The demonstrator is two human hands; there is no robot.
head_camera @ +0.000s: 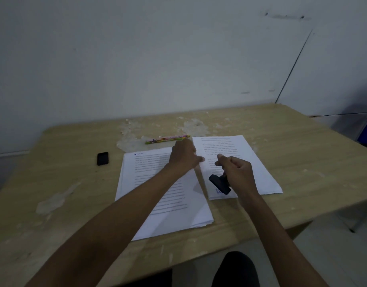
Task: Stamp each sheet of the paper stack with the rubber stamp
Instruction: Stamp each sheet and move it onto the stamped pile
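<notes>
While the rubber stamp (219,184) is kept in the right hand (237,172), tilted with its dark base just above the near edge of a separate sheet (261,172), a blue mark (218,191) can be seen at that sheet's 6 o'clock margin, partly hidden by the base. The stamp's handle is gripped by the curled lower fingers of that hand, while the forefinger and thumb are stretched toward 10 o'clock, apparently to help with the paper; whether they touch it cannot be told.

The left hand (184,156) is laid at the 1 o'clock corner of the paper stack (157,193), just beside the inner edge of the separate sheet. Its fingers are bent downward onto the paper, but whether a sheet is pinched or only pressed is hidden by the back of the hand. That corner is probably chosen so that a single page can be lifted or steadied without disturbing the rest.

The stack is placed at the middle of the table (302,152), and the stamped sheet is set at its 3 o'clock side, seemingly so that finished pages are kept apart from pending ones. A small black case (102,158), possibly the ink pad, is left at 9 o'clock of the stack, well apart. Two coloured pencils (167,139) are lying at 12 o'clock, unused. Most of the stack is judged to be still unstamped.
</notes>
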